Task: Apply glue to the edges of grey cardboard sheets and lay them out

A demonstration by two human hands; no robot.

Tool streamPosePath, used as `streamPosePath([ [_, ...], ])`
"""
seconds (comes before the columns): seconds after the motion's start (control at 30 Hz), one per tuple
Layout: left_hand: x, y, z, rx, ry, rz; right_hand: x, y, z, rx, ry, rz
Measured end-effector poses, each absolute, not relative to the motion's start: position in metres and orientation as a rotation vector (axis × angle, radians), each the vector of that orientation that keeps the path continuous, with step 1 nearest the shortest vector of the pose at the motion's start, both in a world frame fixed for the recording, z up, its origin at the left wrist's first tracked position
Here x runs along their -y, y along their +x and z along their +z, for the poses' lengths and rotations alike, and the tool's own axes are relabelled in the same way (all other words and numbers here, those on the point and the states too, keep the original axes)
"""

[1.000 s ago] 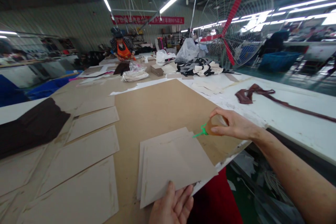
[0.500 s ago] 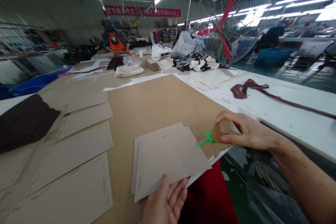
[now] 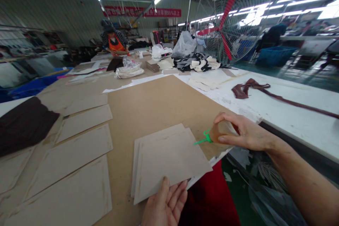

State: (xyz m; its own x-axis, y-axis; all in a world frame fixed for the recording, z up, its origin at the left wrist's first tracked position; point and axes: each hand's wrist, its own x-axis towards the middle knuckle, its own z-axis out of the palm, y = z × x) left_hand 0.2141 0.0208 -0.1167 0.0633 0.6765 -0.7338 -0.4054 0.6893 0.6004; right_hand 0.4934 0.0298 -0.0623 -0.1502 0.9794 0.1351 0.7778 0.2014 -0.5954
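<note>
- Bottle (image 3: 224,133), amber, lies tilted in the right hand (image 3: 246,135), above the near right part of the brown sheet (image 3: 150,104); its green nozzle (image 3: 203,139) points left, the tip at the right edge of the stack (image 3: 169,162). Whether the tip touches is hard to tell.
- Right hand: curled partly closed, thumb below and fingers over the bottle, which it grips.
- Stack: a few grey-beige boards, slightly fanned, on the brown sheet near its front edge; the top board has brownish smears along its left and far edges.
- Left hand (image 3: 166,203): palm up, half open, thumb on top of the stack's near edge and fingers under it, pinching it.
- Row (image 3: 74,155) of 4 overlapping boards, left of the stack, their edges smeared too.
- Dark cloth (image 3: 25,123), left of the row.
- Brown strap (image 3: 275,94), crumpled at its left end, on the white table (image 3: 304,107) at right.
- Red cloth (image 3: 212,197), below the table edge, beside the left hand.
- Clear bags (image 3: 184,44) and black-and-white fabric (image 3: 196,62), beyond the brown sheet.
- Person (image 3: 115,44) in an orange apron, at the far end.
- Fan (image 3: 221,30) with red blades, behind the fabric at right.
</note>
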Motion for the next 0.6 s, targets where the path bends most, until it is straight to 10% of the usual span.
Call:
streamPosePath([
  [0.6,-0.017,0.215,-0.115,-1.24,0.304,0.868,0.027,0.51,-0.075,1.848,-1.548,0.769],
])
